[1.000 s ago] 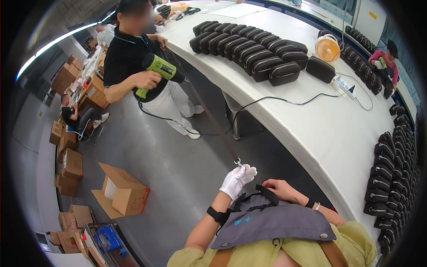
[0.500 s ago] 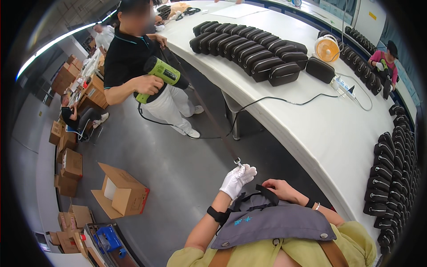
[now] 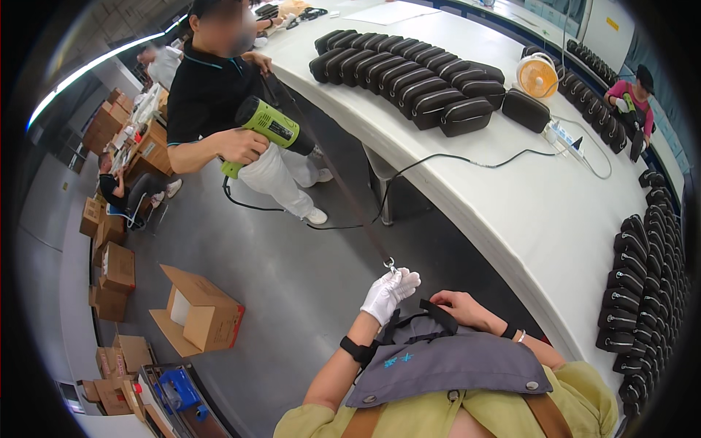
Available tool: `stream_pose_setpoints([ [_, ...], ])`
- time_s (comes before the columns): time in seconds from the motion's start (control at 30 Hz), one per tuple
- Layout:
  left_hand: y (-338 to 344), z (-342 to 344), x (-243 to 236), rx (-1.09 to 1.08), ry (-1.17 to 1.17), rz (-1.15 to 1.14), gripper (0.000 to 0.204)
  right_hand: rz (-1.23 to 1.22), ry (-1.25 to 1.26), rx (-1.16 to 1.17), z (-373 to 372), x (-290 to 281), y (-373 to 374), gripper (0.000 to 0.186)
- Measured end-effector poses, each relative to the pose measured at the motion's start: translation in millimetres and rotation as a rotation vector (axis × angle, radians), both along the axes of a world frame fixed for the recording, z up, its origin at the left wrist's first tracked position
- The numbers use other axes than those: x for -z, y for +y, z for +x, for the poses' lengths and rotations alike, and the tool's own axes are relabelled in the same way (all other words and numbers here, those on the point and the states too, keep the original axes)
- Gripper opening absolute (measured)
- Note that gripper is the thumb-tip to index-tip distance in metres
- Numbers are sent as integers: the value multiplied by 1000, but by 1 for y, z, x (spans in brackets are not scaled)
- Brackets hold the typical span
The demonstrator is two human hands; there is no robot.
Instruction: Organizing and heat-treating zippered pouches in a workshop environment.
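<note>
A co-worker (image 3: 206, 98) in black aims a lime-green plastic heat gun (image 3: 274, 124) beside a long, narrow dark-brown strap (image 3: 374, 237), which stretches toward the person's left hand (image 3: 388, 298). That white-gloved grip is closed on the silver metal clasp (image 3: 391, 266) at its near end. The strap looks light and pliable, the clasp hard and smooth, probably the surer hold. The bare right hand (image 3: 467, 310) curls beside a black fabric strip (image 3: 438, 315); whether it grips cannot be told.

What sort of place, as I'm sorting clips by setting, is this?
Probably a bag-making workshop or factory: rows of dark zippered pouches, a green heat gun and cardboard boxes.
</note>
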State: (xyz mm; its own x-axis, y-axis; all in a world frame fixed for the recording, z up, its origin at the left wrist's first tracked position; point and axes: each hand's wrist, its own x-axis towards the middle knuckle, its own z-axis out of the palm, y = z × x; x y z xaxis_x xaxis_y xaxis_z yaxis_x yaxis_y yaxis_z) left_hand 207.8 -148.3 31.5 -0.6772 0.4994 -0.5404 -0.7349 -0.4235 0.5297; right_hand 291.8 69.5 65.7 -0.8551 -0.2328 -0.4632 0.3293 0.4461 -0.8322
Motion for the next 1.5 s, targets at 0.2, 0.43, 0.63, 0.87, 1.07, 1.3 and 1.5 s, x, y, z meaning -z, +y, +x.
stream_pose_setpoints([
  [0.2, -2, 2, 1, -5, 3, 5, 21, 2, -7, 4, 1, -5, -1, 29],
  [0.43, -2, 2, 4, -6, 10, -2, 20, 11, 8, -4, 0, -5, -1, 28],
  [0.63, -4, 1, 7, -9, -7, 9, 20, 4, -11, 11, 0, -6, -2, 29],
  [0.87, -3, 1, 3, -17, -4, -12, 21, 12, -3, 6, -1, -3, -2, 29],
  [1.07, -5, 0, 5, -16, -10, 2, 20, -7, -12, 27, 0, 1, -3, 28],
  [1.3, -6, -1, 8, -16, -16, -11, 20, -2, -15, 30, -1, -1, -4, 28],
  [1.5, -7, -1, 9, -20, -26, -14, 20, 10, -13, 10, -2, -3, -4, 30],
])
